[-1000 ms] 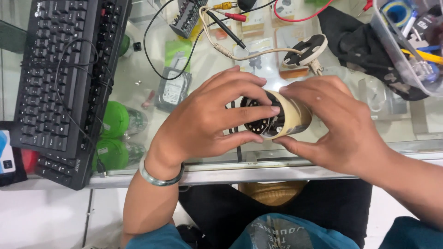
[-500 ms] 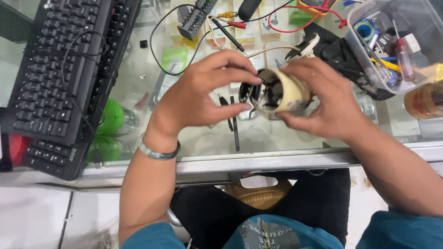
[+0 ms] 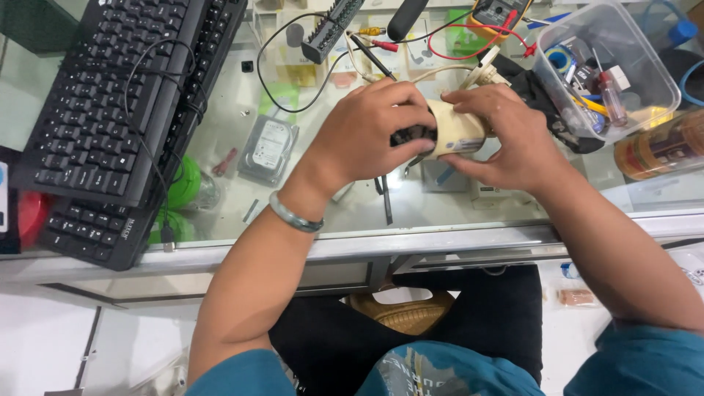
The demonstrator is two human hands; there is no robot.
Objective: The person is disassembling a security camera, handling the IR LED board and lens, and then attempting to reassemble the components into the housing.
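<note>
I see both hands meeting over the glass counter (image 3: 220, 139), with a cream-coloured cylindrical device (image 3: 456, 129) held between them, lifted just above the glass. My left hand (image 3: 370, 132) has its fingers curled shut over the device's dark front end, which they mostly hide, so I cannot tell what that end carries. My right hand (image 3: 510, 139) wraps the cream body from the other side, thumb underneath, fingers closed over the top. A metal bangle (image 3: 293, 214) sits on the left wrist.

To the right of the hands stands a clear plastic tub (image 3: 645, 73), open-topped, holding a jumble of small parts: a blue roll of tape, a few little bottles and a yellow tool (the rest is too tangled to name). Just beside it, nearer the edge, lies an amber jar (image 3: 660, 150) on its side.

Under the glass I see a bare hard drive (image 3: 268, 149) and something round and green (image 3: 183, 187). A black keyboard (image 3: 110, 103) lies tilted across the counter's left side, well apart from the hands. Behind the hands are a multimeter (image 3: 499, 13) with red and black leads, and a black terminal strip (image 3: 330, 29).
</note>
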